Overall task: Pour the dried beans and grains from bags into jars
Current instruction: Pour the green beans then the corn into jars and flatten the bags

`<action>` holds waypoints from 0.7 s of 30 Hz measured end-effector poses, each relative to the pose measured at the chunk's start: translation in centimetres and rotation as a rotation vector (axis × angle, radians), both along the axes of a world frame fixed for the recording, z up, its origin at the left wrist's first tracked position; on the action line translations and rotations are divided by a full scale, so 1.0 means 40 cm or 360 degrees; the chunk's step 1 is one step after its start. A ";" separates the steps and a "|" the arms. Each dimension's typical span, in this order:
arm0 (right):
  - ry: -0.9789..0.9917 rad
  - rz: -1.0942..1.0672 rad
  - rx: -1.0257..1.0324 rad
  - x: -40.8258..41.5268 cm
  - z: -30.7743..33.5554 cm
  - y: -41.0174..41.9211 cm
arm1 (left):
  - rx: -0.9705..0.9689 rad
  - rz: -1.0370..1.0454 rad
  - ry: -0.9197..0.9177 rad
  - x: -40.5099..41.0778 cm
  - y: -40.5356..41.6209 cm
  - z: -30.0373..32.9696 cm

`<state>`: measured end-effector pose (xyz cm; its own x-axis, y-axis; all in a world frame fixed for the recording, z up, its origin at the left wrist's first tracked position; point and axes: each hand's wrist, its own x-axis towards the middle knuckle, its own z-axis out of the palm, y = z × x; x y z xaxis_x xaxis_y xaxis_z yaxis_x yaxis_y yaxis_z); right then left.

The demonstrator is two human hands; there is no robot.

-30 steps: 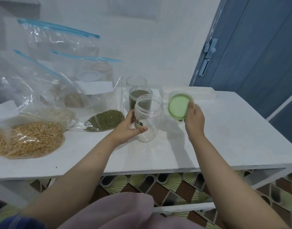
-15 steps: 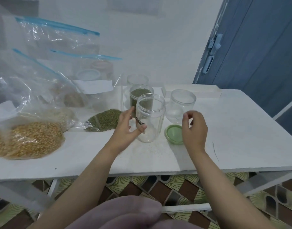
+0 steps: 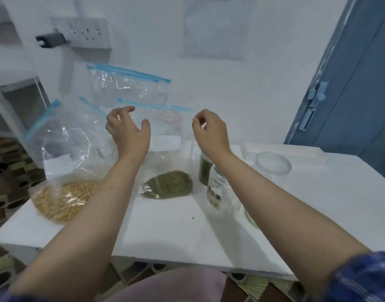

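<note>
White table (image 3: 169, 234): carries all items. Bag of yellow grain (image 3: 65, 192): left end, slumped. Bag of green beans (image 3: 167, 184): table centre, between my forearms. Empty labelled jar (image 3: 217, 190): upright, under my right forearm. Bean-filled jar (image 3: 204, 171): just behind it. My left hand (image 3: 128, 131): raised over bags, fingers loosely spread, holding nothing. My right hand (image 3: 211, 129): raised, fingers loosely curled, holding nothing.

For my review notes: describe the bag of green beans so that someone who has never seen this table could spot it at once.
On the white table, look between the person's two forearms, left of the cluster of clear jars. There lies a clear zip bag with a blue seal holding a small heap of dark green beans. The bag to its left holds yellow grains instead.
</note>
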<state>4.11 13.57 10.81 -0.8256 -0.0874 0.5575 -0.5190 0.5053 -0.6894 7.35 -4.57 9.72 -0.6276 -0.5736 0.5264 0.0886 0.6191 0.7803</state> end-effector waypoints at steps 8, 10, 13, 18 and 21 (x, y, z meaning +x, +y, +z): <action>-0.0900 -0.0176 -0.0159 -0.117 -0.011 -0.104 | 0.0445 -0.0051 -0.0367 -0.061 -0.125 -0.018; -0.0968 -0.0128 -0.0270 -0.114 -0.018 -0.111 | 0.0614 -0.0124 -0.0412 -0.067 -0.149 -0.034; -0.0972 -0.0144 -0.0405 -0.114 -0.029 -0.115 | 0.0735 -0.0208 -0.0516 -0.069 -0.171 -0.056; -0.0936 -0.0186 -0.0598 -0.114 -0.023 -0.121 | 0.0755 -0.0246 -0.0371 -0.078 -0.200 -0.078; -0.0899 -0.0168 -0.0761 -0.103 -0.015 -0.126 | 0.0846 -0.0300 -0.0149 -0.079 -0.201 -0.083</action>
<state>-0.02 8.53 10.22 -0.9881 0.1536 0.0032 0.0141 0.1112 -0.9937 4.18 -12.59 6.41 -0.7747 -0.6181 0.1333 0.0751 0.1195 0.9900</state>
